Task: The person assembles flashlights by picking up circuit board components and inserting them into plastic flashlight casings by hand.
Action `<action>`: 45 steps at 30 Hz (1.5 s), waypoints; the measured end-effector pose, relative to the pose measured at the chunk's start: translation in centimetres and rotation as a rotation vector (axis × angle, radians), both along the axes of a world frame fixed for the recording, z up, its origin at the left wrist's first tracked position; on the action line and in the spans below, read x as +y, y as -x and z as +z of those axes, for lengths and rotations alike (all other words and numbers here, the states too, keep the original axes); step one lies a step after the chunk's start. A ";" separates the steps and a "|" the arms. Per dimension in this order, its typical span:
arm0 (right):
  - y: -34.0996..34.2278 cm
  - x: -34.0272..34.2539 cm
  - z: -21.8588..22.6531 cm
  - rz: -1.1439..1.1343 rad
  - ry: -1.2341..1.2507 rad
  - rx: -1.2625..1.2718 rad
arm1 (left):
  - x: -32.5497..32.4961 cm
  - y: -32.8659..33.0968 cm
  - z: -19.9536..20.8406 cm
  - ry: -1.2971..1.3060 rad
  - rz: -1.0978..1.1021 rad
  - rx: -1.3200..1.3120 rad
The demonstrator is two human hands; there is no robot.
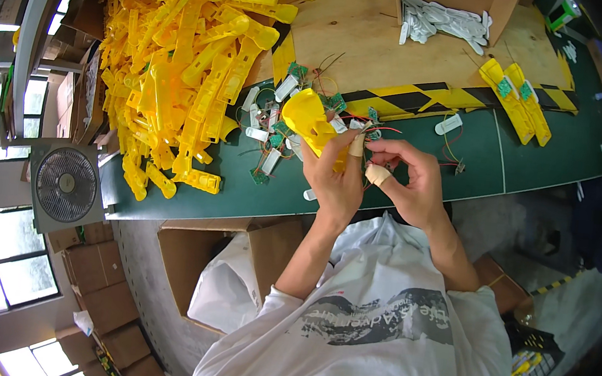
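Yellow casing (305, 119) is partly hidden by left fingers (336, 150).

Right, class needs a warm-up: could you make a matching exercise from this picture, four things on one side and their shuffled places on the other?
Things
1. Box-shaped electric fan
2. White plastic pieces
3. Single bright yellow casing
4. Two yellow casings with green circuit boards

Places
A. Gripped in the person's left hand
B. Lying across black-and-yellow striped tape
C. Beside the left end of the green table
D. At an open cardboard box

Pairs: 1-C, 2-D, 3-A, 4-B
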State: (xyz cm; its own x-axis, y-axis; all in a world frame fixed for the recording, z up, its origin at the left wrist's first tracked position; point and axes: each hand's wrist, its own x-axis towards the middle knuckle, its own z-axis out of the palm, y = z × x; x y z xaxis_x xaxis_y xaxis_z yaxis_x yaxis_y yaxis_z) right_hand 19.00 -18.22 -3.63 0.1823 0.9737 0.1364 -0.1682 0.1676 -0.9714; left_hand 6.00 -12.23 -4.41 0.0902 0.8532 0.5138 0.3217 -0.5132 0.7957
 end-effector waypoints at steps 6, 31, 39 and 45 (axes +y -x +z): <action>-0.1 0.5 0.5 -0.075 0.078 -0.373 | -0.1 0.5 0.2 -0.184 0.018 0.133; -1.2 -0.5 -1.6 -0.046 0.069 0.098 | -3.0 1.3 0.6 0.721 -0.333 -0.511; -1.8 -0.5 -2.0 -0.112 0.110 -0.015 | -3.3 1.7 0.1 0.226 -0.271 0.022; -2.3 0.0 -1.3 0.112 0.141 0.233 | -3.2 1.7 1.1 0.602 -0.534 -0.407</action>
State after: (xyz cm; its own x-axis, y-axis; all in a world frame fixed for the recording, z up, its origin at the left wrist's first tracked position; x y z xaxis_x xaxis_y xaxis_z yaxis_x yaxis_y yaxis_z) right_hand 21.27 -18.25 -4.96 0.0832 0.9959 -0.0345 -0.3992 0.0016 -0.9169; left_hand 4.28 -15.39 -3.29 0.4602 0.8849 0.0721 -0.2054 0.0271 0.9783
